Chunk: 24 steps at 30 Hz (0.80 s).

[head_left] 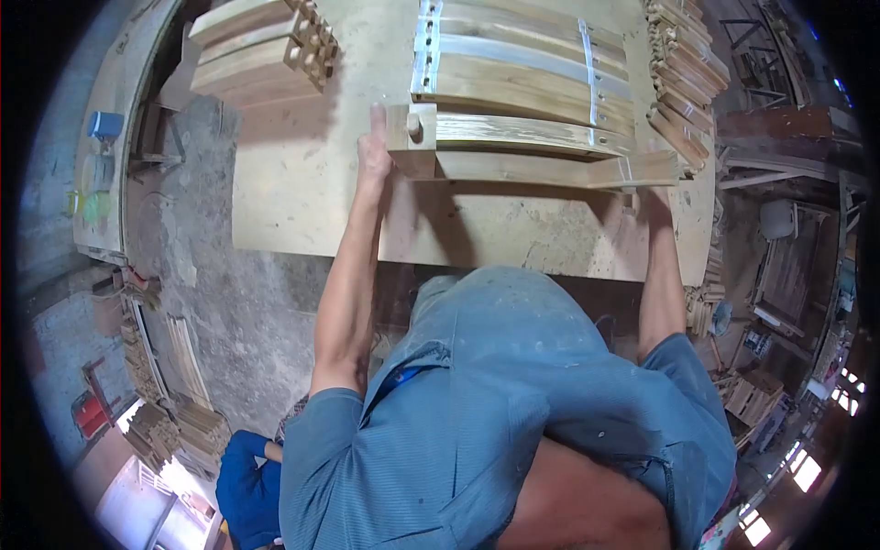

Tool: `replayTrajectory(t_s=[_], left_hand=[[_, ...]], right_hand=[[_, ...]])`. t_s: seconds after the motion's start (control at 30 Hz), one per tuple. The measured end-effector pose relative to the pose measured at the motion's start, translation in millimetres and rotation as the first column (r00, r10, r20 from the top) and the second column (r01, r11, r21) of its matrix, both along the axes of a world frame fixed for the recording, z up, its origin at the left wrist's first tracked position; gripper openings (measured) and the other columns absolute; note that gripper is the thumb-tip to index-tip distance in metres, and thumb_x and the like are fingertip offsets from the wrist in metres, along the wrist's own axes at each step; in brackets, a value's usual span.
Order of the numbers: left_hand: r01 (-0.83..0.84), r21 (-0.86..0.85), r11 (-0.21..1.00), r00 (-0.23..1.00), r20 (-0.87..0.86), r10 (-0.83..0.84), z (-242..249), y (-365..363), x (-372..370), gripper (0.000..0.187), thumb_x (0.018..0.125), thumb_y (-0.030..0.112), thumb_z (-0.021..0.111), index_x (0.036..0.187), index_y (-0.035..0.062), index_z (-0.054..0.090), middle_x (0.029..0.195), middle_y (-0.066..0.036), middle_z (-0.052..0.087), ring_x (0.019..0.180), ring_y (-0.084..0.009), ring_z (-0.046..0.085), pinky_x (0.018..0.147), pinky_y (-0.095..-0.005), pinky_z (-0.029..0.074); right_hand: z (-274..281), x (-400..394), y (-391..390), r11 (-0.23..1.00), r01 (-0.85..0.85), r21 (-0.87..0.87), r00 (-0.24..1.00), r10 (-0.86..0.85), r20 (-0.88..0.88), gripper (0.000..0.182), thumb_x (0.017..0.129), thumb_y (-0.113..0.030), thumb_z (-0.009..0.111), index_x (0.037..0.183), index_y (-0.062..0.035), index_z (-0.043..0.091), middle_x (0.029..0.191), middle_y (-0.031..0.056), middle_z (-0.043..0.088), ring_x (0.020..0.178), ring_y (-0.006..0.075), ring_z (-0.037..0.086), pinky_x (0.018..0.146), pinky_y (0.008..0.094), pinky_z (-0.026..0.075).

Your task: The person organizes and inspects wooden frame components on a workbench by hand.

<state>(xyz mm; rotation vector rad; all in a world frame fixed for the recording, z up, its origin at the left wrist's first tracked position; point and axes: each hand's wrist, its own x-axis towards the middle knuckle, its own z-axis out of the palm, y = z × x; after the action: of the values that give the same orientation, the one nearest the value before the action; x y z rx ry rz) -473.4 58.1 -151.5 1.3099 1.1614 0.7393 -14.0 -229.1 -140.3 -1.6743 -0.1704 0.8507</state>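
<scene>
A pale wooden frame piece (pixel 513 169) spans the space between my two hands, close to the table's front edge. At its left end is a square block with a round peg (pixel 414 128) standing out of it. My left hand (pixel 373 154) grips the block from its left side, with one digit stretched up along it. My right hand (pixel 654 203) holds the opposite end from below, most of its fingers hidden under the wood. Shadows on the tabletop beneath the piece suggest it is raised. Just beyond it lie slatted wooden panels (pixel 513 82) with whitish strips across them.
The worktable (pixel 293 215) carries a stack of wooden blocks (pixel 261 55) at the back left and a row of wooden parts (pixel 683 82) at the right. More timber (pixel 174 431) lies on the floor behind at left, near a person in blue (pixel 249 486).
</scene>
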Motion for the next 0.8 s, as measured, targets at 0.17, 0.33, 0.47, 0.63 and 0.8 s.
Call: replayTrajectory(t_s=[0.17, 0.33, 0.47, 0.63, 0.8], left_hand=[[-0.116, 0.018, 0.993, 0.593, 0.803, 0.055, 136, -22, 6, 0.07, 0.101, 0.061, 0.037, 0.107, -0.0027, 0.065, 0.114, -0.019, 0.068, 0.11, -0.0258, 0.064, 0.097, -0.0457, 0.047], [-0.377, 0.499, 0.78, 0.599, 0.774, -0.206, 164, -34, 20, 0.048, 0.106, 0.035, 0.04, 0.093, -0.0055, 0.061, 0.115, -0.029, 0.065, 0.119, -0.0388, 0.06, 0.096, -0.0444, 0.049], [-0.415, 0.509, 0.754, 0.725, 0.685, -0.063, 164, -34, 22, 0.025, 0.099, 0.017, 0.053, 0.101, -0.0069, 0.06, 0.107, -0.025, 0.066, 0.114, -0.0352, 0.062, 0.094, -0.0403, 0.05], [-0.288, 0.636, 0.715, 0.895, 0.445, -0.035, 156, -25, 14, 0.047, 0.094, 0.032, 0.058, 0.116, -0.0095, 0.062, 0.108, -0.019, 0.066, 0.1, -0.0252, 0.064, 0.093, -0.0386, 0.05], [-0.375, 0.599, 0.707, 0.841, 0.541, -0.012, 140, -41, 29, 0.05, 0.097, 0.034, 0.049, 0.116, -0.0108, 0.061, 0.112, -0.021, 0.065, 0.101, -0.0287, 0.065, 0.09, -0.0412, 0.055]], right_hand=[[110, -3, 28, 0.807, 0.004, 0.591, 0.999, -0.028, 0.032, 0.04, 0.1, -0.042, 0.054, 0.112, -0.0036, 0.058, 0.117, 0.0149, 0.064, 0.111, 0.0275, 0.06, 0.097, 0.046, 0.048], [188, -9, 46, 0.684, 0.347, 0.642, 0.927, -0.352, -0.126, 0.033, 0.095, -0.036, 0.064, 0.101, -0.0039, 0.06, 0.105, 0.0149, 0.066, 0.101, 0.0275, 0.064, 0.094, 0.0445, 0.05], [173, -22, 38, 0.654, 0.41, 0.635, 0.883, -0.46, -0.097, 0.021, 0.088, -0.023, 0.067, 0.098, -0.0043, 0.064, 0.095, 0.0104, 0.067, 0.094, 0.0251, 0.065, 0.088, 0.042, 0.052], [193, -63, 55, 0.689, 0.408, 0.599, 0.856, -0.517, 0.011, 0.032, 0.086, -0.022, 0.058, 0.11, 0.0, 0.063, 0.105, 0.0138, 0.067, 0.102, 0.0289, 0.063, 0.097, 0.0434, 0.048], [176, -25, 27, 0.768, 0.161, 0.62, 0.899, -0.373, 0.228, 0.027, 0.087, -0.014, 0.058, 0.106, 0.0031, 0.067, 0.1, 0.0105, 0.069, 0.097, 0.0218, 0.063, 0.092, 0.033, 0.048]])
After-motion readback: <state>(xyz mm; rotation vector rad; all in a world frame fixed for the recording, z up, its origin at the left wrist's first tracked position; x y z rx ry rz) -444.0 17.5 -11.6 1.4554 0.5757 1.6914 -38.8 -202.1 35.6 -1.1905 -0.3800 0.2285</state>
